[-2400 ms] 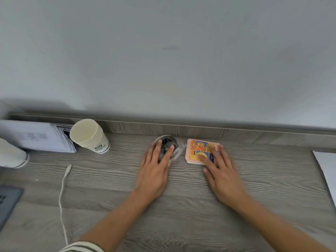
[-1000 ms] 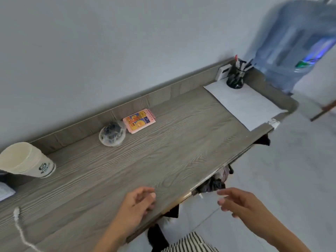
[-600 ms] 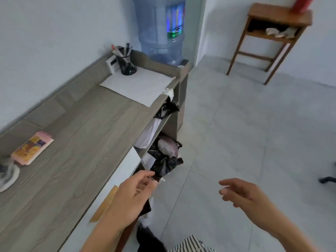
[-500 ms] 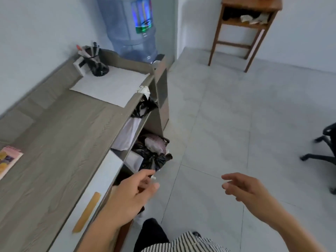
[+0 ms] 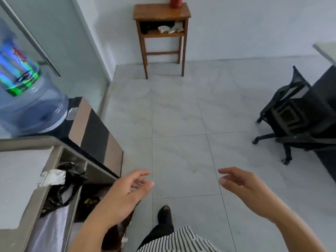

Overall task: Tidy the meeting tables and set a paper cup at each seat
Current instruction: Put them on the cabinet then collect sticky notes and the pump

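Observation:
My left hand point(image 5: 125, 194) hangs over the floor beside the end of the grey desk point(image 5: 27, 193), fingers loosely apart, holding nothing. My right hand point(image 5: 241, 186) floats over the pale tiles to the right, fingers spread and curled, also with nothing in it. No paper cup is in view. A white sheet of paper point(image 5: 16, 182) lies on the desk's end at the lower left.
A blue water bottle point(image 5: 21, 91) sits on a dispenser point(image 5: 94, 135) at the left. Black bags point(image 5: 63, 186) fill the desk's shelf. A brown wooden stand point(image 5: 161, 17) is against the far wall. A black office chair point(image 5: 298, 115) stands at the right. Pale floor tiles point(image 5: 178, 124) lie ahead.
The view has swung right, away from the desk with the cup, the clear lid and the orange notepad, toward the room. Both hands left the desktop and now hang over the floor.

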Available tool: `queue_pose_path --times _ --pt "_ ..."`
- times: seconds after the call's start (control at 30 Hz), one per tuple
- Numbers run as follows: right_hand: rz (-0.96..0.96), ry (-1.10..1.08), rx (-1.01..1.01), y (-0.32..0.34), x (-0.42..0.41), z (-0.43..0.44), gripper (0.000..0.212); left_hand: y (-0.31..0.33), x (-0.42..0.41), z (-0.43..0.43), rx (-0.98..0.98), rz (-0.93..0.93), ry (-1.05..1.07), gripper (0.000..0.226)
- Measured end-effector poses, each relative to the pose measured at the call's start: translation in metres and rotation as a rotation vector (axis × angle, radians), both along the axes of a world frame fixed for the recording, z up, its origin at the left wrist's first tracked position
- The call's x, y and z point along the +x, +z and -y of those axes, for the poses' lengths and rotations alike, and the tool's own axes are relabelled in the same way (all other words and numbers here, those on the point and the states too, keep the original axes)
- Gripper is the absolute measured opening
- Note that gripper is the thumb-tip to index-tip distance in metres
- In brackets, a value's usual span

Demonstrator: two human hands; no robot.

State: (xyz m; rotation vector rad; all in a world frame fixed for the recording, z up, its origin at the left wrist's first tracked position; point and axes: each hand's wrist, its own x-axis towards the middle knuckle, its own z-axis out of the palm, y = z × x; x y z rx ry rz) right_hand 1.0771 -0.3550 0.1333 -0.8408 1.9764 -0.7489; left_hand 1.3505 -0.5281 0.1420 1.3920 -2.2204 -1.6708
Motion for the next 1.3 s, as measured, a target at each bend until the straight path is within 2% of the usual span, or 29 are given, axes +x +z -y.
queue_pose_path --times 0.17,0.37,0.47,0.6,0.7,0.8,0.87,0.97,1.13,1.3 --pt "0.001 -0.258 -0.129 0.03 -0.06 0.052 0.017 0.024 -0.094 0.101 -0.043 -0.017 -0.162 0.031" --pt "0.106 -0.412 -0.049 0.005 -0.129 0.085 0.02 0.014 -0.206 0.189 -0.054 -0.007 -0.279 0.031" --pt "0.115 -0.44 -0.014 -0.009 -0.182 0.11 0.023 -0.002 -0.267 0.221 -0.015 0.035 -0.371 0.027" --pt "0.074 -0.465 -0.026 -0.01 -0.28 0.156 0.024 -0.003 -0.356 0.269 -0.038 0.06 -0.435 0.043" --pt "0.028 -0.461 -0.064 0.009 -0.357 0.207 0.024 0.018 -0.43 0.308 -0.082 0.035 -0.399 0.027" --pt "-0.034 -0.415 -0.083 0.024 -0.431 0.259 0.024 0.03 -0.494 0.351 -0.114 -0.015 -0.348 0.024" --pt "-0.049 -0.394 -0.116 0.033 -0.469 0.288 0.023 0.03 -0.527 0.372 -0.066 -0.052 -0.292 0.025" --pt "-0.017 -0.396 -0.121 0.029 -0.517 0.326 0.024 0.016 -0.574 0.404 0.013 -0.023 -0.291 0.034" --pt "0.013 -0.375 -0.035 0.001 -0.606 0.382 0.025 -0.013 -0.673 0.478 0.051 0.066 -0.425 0.056" --pt "0.02 -0.509 -0.039 0.007 -0.706 0.445 0.027 -0.004 -0.805 0.569 -0.007 0.017 -0.406 0.025"
